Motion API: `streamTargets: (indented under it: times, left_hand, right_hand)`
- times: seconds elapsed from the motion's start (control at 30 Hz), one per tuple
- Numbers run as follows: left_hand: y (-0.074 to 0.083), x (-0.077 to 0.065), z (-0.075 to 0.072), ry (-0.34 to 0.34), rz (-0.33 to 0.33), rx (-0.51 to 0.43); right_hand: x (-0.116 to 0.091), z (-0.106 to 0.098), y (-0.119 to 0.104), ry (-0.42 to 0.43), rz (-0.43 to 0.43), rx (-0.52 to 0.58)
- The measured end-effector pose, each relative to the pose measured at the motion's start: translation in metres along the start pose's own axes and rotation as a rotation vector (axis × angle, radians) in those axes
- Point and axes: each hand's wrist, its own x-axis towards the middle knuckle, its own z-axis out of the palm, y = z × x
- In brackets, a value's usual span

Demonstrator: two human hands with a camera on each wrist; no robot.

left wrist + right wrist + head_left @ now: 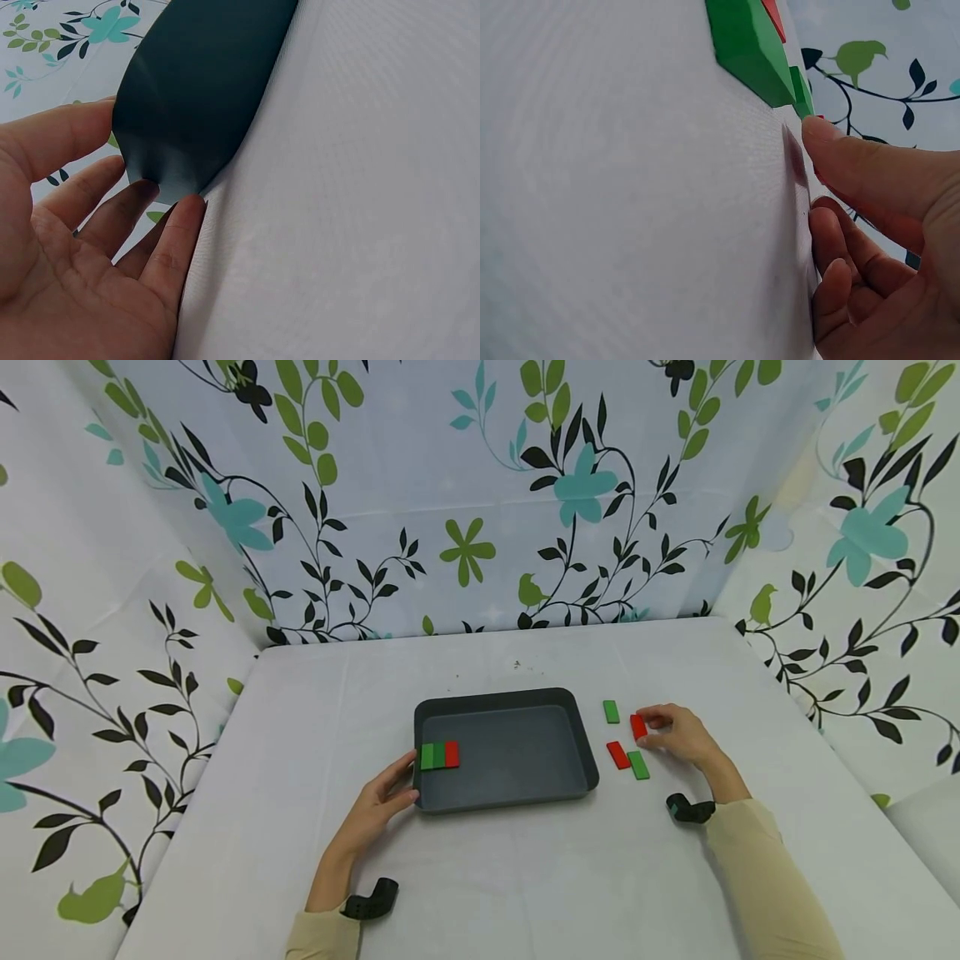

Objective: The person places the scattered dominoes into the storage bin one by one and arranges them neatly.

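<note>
One flat, red oblong tile pinched in right hand, left hand spread against tray

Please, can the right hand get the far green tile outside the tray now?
Probably not yet: the right hand pinches a red tile, though nothing else seems to block the far green tile.

Left hand touching the end of a dark tray, white tabletop alongside, leaf-patterned cloth behind

Patterned cloth hangs at ten, twelve and two o'clock, printed with black leaves, blue flowers and green birds. The white surface widens toward six.
</note>
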Motion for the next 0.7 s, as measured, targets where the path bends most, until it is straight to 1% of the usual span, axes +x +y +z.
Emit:
streamTargets:
  times: [0.13,0.3,0.5,0.7]
  left_hand:
    - [0.000,0.000,0.000,0.000,0.004,0.009]
    - [0.001,0.000,-0.001,-0.005,0.006,0.004]
    - [0.001,0.000,-0.001,-0.008,0.013,0.006]
    - [0.001,0.000,0.000,-0.005,0.013,0.002]
  right_hand:
    - [-0.002,-0.001,-0.005,0.021,0.038,0.033]
    - [-0.003,-0.004,-0.013,0.071,0.036,0.063]
    - [-0.007,-0.005,-0.026,0.148,0.019,0.153]
    - [-0.011,0.000,-0.047,0.172,0.012,0.211]
